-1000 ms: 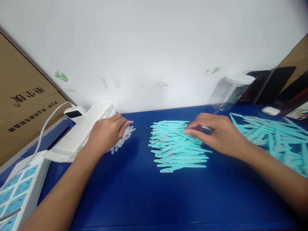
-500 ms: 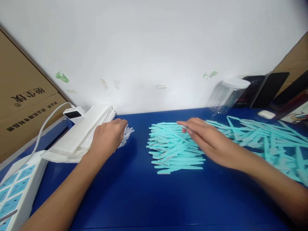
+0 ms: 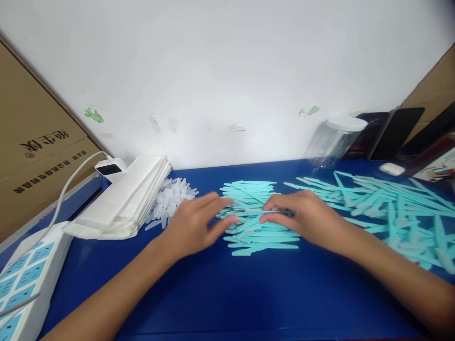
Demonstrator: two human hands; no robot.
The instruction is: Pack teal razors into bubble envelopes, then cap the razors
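Observation:
A stack of slim turquoise eyebrow razors lies roughly side by side on the blue table. My left hand is at the stack's left end, thumb and fingers closed around the ends of several razors. At the right side, my right hand pinches razors from the same bunch between thumb and fingers. How many razors each hand holds cannot be made out. Left of the stack, behind my left hand, is a heap of small translucent white plastic pieces.
White paper-like sleeves lie stacked at left, near a power strip and a white device with a cable. Loose turquoise razors spread at right. Behind them stand a clear jar and a phone.
My left hand has moved right, from the white pieces to the razor stack. My right hand has come slightly down and now grips razors mid-stack.

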